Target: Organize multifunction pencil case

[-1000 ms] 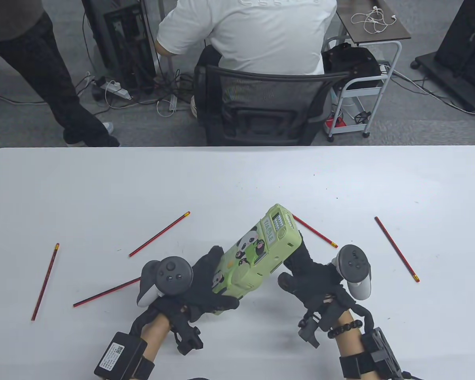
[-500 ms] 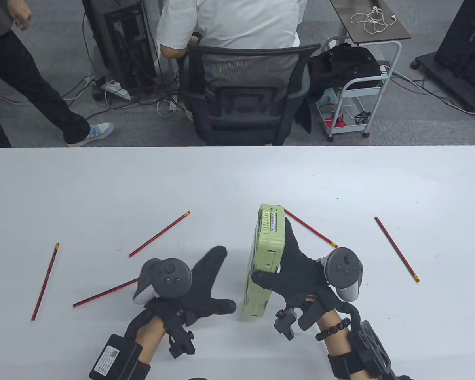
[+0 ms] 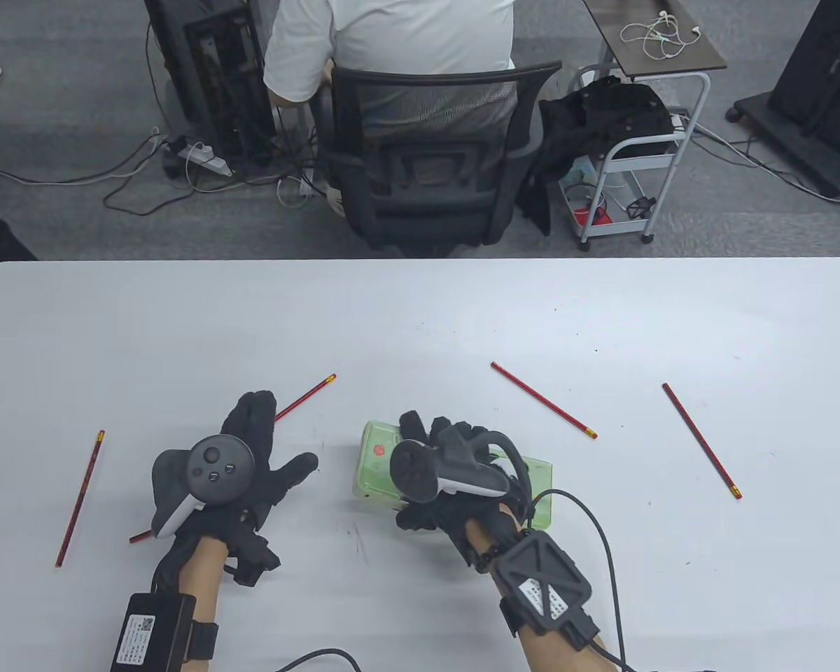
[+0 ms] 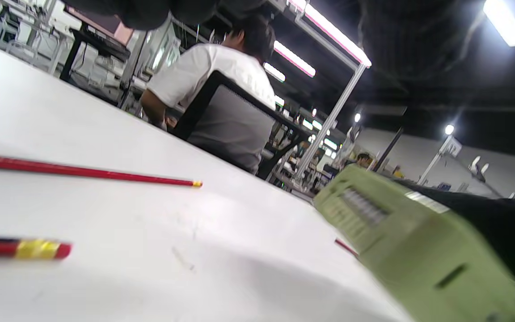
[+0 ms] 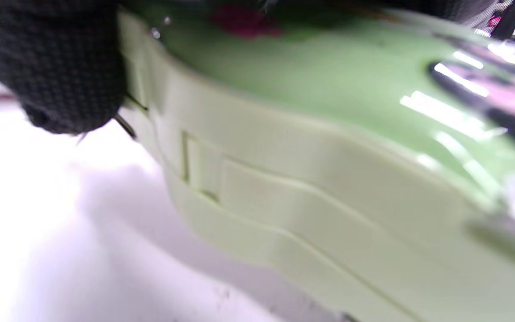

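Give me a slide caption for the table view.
Right hand lays green pencil case flat; left hand open beside scattered red pencils.

Green pencil case lying flat on table, seemingly closed, five red pencils scattered around

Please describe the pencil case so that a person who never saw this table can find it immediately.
On the white table, look near the front edge, slightly right of centre, under the right hand. There lies the pencil case, flat on the table. It is the only pale green box; everything else lying around it is a thin red pencil.
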Demonstrator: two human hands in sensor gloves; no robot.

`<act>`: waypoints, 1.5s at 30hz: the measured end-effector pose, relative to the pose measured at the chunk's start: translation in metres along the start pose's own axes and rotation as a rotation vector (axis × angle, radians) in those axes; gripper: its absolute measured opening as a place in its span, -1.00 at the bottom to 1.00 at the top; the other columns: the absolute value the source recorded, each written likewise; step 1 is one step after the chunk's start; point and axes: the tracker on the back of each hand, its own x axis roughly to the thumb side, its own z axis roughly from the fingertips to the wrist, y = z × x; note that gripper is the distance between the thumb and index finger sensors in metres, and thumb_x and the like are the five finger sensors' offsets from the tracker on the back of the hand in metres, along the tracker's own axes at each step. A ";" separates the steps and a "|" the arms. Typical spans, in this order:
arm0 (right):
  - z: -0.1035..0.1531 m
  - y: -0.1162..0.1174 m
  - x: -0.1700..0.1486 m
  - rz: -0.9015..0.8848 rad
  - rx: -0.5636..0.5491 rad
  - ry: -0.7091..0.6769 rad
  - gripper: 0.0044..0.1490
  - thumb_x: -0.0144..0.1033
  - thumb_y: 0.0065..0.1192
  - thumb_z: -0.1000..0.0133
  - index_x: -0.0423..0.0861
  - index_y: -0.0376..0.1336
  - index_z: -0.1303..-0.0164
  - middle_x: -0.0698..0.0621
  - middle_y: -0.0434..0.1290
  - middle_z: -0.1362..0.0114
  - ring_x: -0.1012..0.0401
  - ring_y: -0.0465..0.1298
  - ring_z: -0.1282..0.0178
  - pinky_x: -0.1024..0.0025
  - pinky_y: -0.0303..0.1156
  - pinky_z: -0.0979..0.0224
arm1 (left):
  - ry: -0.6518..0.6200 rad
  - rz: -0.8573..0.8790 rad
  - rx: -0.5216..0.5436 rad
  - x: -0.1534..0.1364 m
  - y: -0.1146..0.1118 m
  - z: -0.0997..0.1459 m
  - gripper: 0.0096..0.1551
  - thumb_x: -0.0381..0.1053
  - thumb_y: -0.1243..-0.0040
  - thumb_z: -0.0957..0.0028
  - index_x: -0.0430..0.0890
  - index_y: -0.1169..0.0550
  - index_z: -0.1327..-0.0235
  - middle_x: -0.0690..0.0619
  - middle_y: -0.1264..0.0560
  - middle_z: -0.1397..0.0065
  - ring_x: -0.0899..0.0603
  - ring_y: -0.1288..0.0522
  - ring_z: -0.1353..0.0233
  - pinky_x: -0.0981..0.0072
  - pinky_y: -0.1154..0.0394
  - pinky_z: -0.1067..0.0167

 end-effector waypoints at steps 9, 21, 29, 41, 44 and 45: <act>-0.017 0.018 0.018 0.103 0.096 -0.031 0.60 0.28 0.43 0.01 -0.42 -0.38 -0.69 -0.66 -0.04 -0.59 -0.58 0.17 -0.53 -0.58 0.12 -0.49 | -0.012 -0.051 -0.255 -0.004 -0.021 -0.009 0.50 0.41 -0.22 0.14 -0.33 0.29 -0.61 -0.47 0.25 -0.72 -0.62 0.12 -0.67 -0.49 -0.02 -0.46; 0.042 0.010 -0.042 -0.067 0.041 0.016 0.47 0.24 0.24 -0.03 -0.41 -0.38 -0.68 -0.63 -0.32 -0.61 -0.61 -0.18 -0.57 -0.63 -0.15 -0.46 | -0.110 -0.168 -0.410 0.023 -0.064 -0.014 0.50 0.41 -0.23 0.15 -0.27 0.32 -0.61 -0.45 0.34 -0.70 -0.64 0.16 -0.66 -0.51 0.01 -0.46; 0.069 0.039 -0.093 -0.219 -0.039 0.082 0.39 0.24 0.24 -0.03 -0.29 -0.34 -0.70 -0.60 -0.29 -0.63 -0.62 -0.17 -0.55 -0.61 -0.11 -0.45 | -0.134 -0.191 -0.446 0.034 -0.086 -0.023 0.43 0.37 -0.29 0.14 -0.25 0.18 -0.66 -0.40 0.18 -0.75 -0.58 0.06 -0.69 -0.49 -0.04 -0.47; 0.069 0.046 -0.094 -0.222 -0.183 0.036 0.31 0.29 0.36 0.02 -0.24 -0.09 -0.70 -0.53 -0.01 -0.64 -0.58 0.10 -0.53 -0.47 0.17 -0.49 | -0.124 -0.241 -0.375 0.038 -0.088 -0.026 0.36 0.26 -0.40 0.10 -0.28 0.08 -0.67 -0.38 0.02 -0.76 -0.48 -0.22 -0.69 -0.50 -0.23 -0.45; 0.070 0.044 -0.093 -0.215 -0.204 0.024 0.30 0.32 0.36 0.04 -0.23 -0.03 -0.69 -0.52 0.05 -0.64 -0.56 0.16 -0.52 -0.45 0.22 -0.48 | -0.119 -0.241 -0.364 0.037 -0.085 -0.026 0.36 0.27 -0.45 0.15 -0.26 0.02 -0.67 -0.36 -0.04 -0.76 -0.44 -0.29 -0.66 -0.48 -0.26 -0.45; 0.069 0.044 -0.092 -0.226 -0.206 0.021 0.29 0.31 0.37 0.04 -0.23 -0.02 -0.68 -0.52 0.05 -0.64 -0.56 0.16 -0.52 -0.45 0.22 -0.48 | -0.118 -0.241 -0.362 0.037 -0.084 -0.026 0.36 0.27 -0.46 0.16 -0.26 0.01 -0.67 -0.36 -0.06 -0.76 -0.43 -0.31 -0.66 -0.47 -0.27 -0.45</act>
